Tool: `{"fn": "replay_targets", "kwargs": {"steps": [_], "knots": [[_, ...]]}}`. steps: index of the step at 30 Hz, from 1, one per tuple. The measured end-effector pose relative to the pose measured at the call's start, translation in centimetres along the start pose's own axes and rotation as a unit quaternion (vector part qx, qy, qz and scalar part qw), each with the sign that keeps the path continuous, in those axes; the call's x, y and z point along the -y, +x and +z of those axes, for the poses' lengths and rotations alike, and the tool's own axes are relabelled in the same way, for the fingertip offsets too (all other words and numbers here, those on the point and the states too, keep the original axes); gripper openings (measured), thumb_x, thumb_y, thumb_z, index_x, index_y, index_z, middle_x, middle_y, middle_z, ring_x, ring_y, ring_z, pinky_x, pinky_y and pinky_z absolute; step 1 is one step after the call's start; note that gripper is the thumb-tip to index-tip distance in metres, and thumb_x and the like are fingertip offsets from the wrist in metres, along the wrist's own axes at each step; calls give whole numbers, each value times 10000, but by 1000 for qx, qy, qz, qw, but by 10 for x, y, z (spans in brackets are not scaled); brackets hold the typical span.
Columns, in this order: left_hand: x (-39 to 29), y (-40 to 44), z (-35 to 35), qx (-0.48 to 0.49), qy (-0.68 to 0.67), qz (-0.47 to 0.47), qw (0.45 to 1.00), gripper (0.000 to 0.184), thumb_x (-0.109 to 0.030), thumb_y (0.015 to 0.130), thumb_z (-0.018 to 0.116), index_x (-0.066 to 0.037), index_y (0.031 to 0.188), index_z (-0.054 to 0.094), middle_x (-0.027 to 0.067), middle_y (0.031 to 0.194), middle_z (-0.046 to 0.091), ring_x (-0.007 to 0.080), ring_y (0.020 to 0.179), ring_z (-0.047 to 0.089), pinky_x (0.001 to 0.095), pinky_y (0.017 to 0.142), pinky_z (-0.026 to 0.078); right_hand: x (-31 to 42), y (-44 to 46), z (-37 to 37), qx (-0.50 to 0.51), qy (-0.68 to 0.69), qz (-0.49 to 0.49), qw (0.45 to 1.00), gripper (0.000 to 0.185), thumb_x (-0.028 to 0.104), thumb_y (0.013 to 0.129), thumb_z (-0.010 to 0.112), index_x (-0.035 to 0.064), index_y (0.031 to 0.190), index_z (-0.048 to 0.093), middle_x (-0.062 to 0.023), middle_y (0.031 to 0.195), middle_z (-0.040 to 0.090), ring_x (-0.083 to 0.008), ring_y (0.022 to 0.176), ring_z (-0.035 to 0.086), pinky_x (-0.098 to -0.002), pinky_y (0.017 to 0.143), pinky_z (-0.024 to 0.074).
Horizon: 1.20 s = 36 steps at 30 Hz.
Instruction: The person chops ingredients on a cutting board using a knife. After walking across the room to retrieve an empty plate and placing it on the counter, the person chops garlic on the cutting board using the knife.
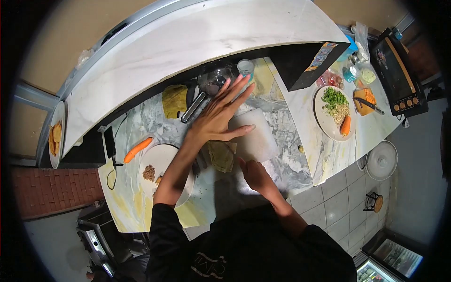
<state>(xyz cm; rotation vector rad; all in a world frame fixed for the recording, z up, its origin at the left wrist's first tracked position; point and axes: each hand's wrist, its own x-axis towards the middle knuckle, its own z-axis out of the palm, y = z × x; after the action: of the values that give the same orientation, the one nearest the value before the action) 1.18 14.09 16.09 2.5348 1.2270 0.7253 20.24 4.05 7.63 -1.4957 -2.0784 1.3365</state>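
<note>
My left hand (221, 113) is stretched out over the counter with its fingers spread, holding nothing. Its fingertips overlap a small clear cup (245, 68) in the view, and whether they touch it cannot be made out. Close by are a dark pan with a glass lid (213, 79) and its metal handle (193, 107). My right hand (256, 174) is curled near the front edge, and what it holds, if anything, is hidden. Between the hands lie a white cutting board (254, 135) and a folded greenish cloth or leaf (221, 156).
At the left are a carrot (137, 150) and a plate (159, 152) with brown shreds. To the right stand a plate (324, 123) of chopped greens, a knife (369, 105) and a toaster oven (399, 75). A raised shelf (202, 33) runs along the back.
</note>
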Motion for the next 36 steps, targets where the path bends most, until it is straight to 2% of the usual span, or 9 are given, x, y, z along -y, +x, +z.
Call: {"fn": "replay_targets", "kwargs": {"steps": [7, 9, 14, 16, 21, 25, 30, 34, 36], "knots": [[44, -34, 76, 60, -43, -52, 996, 848, -482, 832, 603, -45, 1463, 243, 158, 1541, 166, 316, 1429, 136, 443, 1171, 90, -33, 16, 23, -42, -26, -90, 995, 534, 319, 1000, 405, -117, 750, 587, -328, 705, 567, -520, 780, 546, -548, 665, 431], [37, -38, 77, 39, -57, -54, 996, 835, -465, 837, 607, -39, 1459, 249, 167, 1538, 167, 311, 1427, 151, 423, 1171, 100, -29, 12, 21, 45, -11, 38, 998, 560, 324, 1004, 388, -114, 719, 588, -330, 704, 565, -517, 783, 551, -546, 668, 432], [29, -32, 50, -8, -173, -148, 974, 567, -313, 884, 606, -25, 1347, 454, 184, 1427, 388, 338, 1327, 371, 400, 1097, 297, -15, 8, 10, -7, -3, 19, 1000, 589, 346, 1004, 386, -109, 686, 582, -343, 728, 562, -514, 816, 551, -549, 687, 427], [16, -32, 33, -103, -142, -146, 974, 427, -222, 876, 630, 0, 1233, 549, 188, 1237, 554, 344, 1175, 521, 376, 958, 427, -19, 8, 11, 28, -4, 38, 999, 588, 355, 1002, 393, -107, 690, 582, -347, 743, 563, -512, 835, 550, -550, 694, 423], [-36, -73, 35, -338, -45, -297, 892, 238, -148, 870, 606, -9, 1064, 600, 165, 994, 589, 348, 942, 557, 411, 833, 441, -13, 5, 7, 7, 7, 11, 1000, 566, 366, 996, 407, -95, 721, 588, -346, 804, 570, -507, 878, 538, -542, 708, 424], [-60, -102, 98, -332, -3, -359, 872, 161, -121, 855, 602, -17, 977, 588, 160, 945, 576, 336, 898, 551, 402, 806, 437, -15, 4, 5, 32, 17, -34, 999, 496, 348, 981, 455, -89, 775, 569, -326, 784, 574, -517, 833, 536, -538, 681, 417], [-66, -108, 125, -415, -70, -372, 827, 148, -80, 813, 605, -31, 951, 582, 158, 950, 590, 337, 879, 564, 438, 781, 446, -16, 2, 8, 52, 6, 15, 999, 274, 206, 923, 525, -56, 973, 588, -285, 1107, 527, -475, 992, 516, -513, 804, 422], [-61, -112, 131, -444, -116, -374, 806, 176, -77, 784, 620, -33, 951, 582, 160, 952, 607, 343, 892, 582, 448, 838, 457, -15, -1, 9, 42, 1, 8, 999, 267, 205, 919, 532, -55, 959, 580, -290, 1058, 545, -471, 976, 528, -513, 809, 430], [-65, -112, 124, -438, -4, -350, 828, 226, -75, 758, 639, -25, 973, 590, 168, 979, 624, 340, 917, 601, 431, 900, 462, -26, -1, 17, -30, -3, -94, 995, 296, 258, 919, 560, -32, 874, 516, -270, 792, 593, -492, 783, 552, -538, 654, 419]]}}
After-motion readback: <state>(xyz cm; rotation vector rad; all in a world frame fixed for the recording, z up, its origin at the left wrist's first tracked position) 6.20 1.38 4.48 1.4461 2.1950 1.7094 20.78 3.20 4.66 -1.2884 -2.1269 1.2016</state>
